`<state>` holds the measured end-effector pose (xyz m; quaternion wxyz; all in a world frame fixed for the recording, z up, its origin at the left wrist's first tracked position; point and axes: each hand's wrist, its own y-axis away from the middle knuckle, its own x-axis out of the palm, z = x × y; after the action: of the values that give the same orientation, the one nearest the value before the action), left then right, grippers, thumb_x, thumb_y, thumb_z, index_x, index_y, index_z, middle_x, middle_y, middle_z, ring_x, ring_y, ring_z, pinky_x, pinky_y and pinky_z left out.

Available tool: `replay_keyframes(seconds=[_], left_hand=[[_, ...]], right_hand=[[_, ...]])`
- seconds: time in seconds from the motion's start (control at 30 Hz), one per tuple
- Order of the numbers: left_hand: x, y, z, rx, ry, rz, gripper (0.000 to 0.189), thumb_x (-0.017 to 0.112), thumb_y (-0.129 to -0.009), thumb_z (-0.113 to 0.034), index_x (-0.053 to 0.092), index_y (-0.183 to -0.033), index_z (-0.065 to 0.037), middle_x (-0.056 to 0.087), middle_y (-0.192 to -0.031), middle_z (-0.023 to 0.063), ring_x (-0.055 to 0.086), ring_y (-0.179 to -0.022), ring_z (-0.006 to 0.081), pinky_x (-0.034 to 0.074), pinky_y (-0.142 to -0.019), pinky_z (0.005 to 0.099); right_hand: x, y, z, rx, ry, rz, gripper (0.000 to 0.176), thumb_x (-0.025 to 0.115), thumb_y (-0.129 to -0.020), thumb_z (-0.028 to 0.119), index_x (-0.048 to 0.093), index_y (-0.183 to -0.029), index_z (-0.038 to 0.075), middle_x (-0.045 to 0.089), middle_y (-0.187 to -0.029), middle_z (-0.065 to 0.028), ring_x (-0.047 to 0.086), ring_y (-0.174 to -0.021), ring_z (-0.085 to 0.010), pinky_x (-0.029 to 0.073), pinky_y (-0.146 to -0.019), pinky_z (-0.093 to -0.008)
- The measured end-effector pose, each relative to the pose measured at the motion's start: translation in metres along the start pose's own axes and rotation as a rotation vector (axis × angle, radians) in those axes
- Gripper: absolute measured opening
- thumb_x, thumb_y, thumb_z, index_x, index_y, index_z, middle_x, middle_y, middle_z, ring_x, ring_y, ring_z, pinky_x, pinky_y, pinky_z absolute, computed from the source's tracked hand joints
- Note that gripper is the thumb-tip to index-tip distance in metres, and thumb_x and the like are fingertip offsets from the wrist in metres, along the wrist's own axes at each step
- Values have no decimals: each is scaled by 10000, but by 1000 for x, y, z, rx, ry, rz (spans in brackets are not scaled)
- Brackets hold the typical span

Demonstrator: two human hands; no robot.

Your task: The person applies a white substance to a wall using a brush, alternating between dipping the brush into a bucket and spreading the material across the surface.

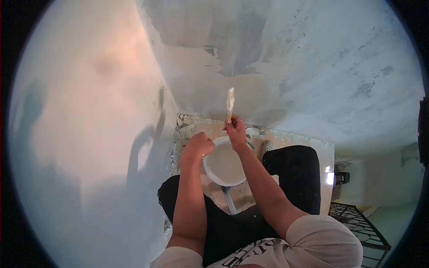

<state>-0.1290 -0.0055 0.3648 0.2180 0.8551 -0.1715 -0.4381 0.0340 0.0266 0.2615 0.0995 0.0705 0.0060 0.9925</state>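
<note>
My right hand (236,129) grips a paintbrush (230,103) by its handle, the paint-covered bristles pointing up toward the wall corner. My left hand (199,144) is closed on the left rim of a white bucket (209,172) full of white paint. The bucket stands on the floor between my knees, just below both hands. The brush is held above the bucket's far rim, apart from the wall.
A white painted wall (85,134) fills the left; a patchy grey and bare plaster wall (290,58) rises ahead. The paint-spattered floor (187,127) lies in the corner. A black metal railing (357,223) and a lit room show at lower right.
</note>
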Motion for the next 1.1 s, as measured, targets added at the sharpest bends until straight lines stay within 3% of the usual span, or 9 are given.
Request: replay_keyframes(seconds=[0.13,0.23,0.47,0.6,0.77,0.87,0.93,1.03,1.1], left_hand=[[-7,8,-9,-7,25,94,320,500,-747,-158,618,-969,41,611,-1018,245,597,-961,372,470,-832,425],[8,0,-1,30,34,-76,290,493,-767,-196,618,-962,-20,635,-931,216,617,-864,356,473,-760,406],[2,7,-13,7,45,13,355,482,-817,-219,591,-1094,-26,631,-1013,210,604,-965,341,464,-823,381],[6,1,-13,35,22,45,366,491,-819,-226,589,-1102,-16,627,-1034,208,605,-969,334,465,-824,371],[6,3,-16,22,36,57,355,493,-813,-214,595,-1084,-9,625,-1037,208,599,-978,339,459,-840,379],[15,-4,-9,50,46,17,348,496,-808,-205,596,-1080,-11,625,-1031,209,595,-978,345,457,-844,381],[18,-7,-6,68,50,-3,345,498,-806,-202,597,-1080,-17,626,-1025,209,595,-977,347,457,-845,381],[17,-8,-9,90,28,-22,328,497,-811,-205,604,-1070,-34,625,-1023,206,592,-976,348,458,-843,384],[16,-9,-12,74,29,70,371,501,-842,-262,573,-1089,5,598,-1082,222,565,-1033,357,439,-882,417]], right_hand=[[14,-11,26,-36,-123,-5,105,486,-920,53,440,-1005,11,572,-810,-65,506,-621,-90,439,-562,-234],[18,-27,37,-154,-17,19,121,490,-912,32,409,-1001,19,574,-820,-73,503,-610,-90,431,-554,-226],[37,-48,60,-273,-173,-24,150,509,-897,6,393,-990,31,561,-779,-65,484,-593,-80,410,-524,-226],[36,-63,57,-240,-8,-48,61,471,-930,73,446,-942,18,542,-708,-41,484,-586,-78,398,-516,-228],[33,-88,18,-126,30,-139,228,439,-953,176,522,-833,1,550,-667,-50,517,-584,-103,407,-529,-233],[22,-89,-21,-201,376,-295,275,444,-943,188,541,-788,-18,545,-623,-72,517,-498,-139,412,-462,-264],[17,-64,-25,287,263,-93,267,420,-941,199,538,-813,-4,504,-535,-65,481,-391,-137,372,-342,-296],[12,-47,-18,471,87,-94,283,411,-931,208,537,-817,-18,494,-510,-78,472,-353,-168,366,-306,-328],[9,-52,-3,414,102,-37,295,409,-933,218,531,-810,-21,493,-509,-79,467,-346,-170,362,-305,-325]])
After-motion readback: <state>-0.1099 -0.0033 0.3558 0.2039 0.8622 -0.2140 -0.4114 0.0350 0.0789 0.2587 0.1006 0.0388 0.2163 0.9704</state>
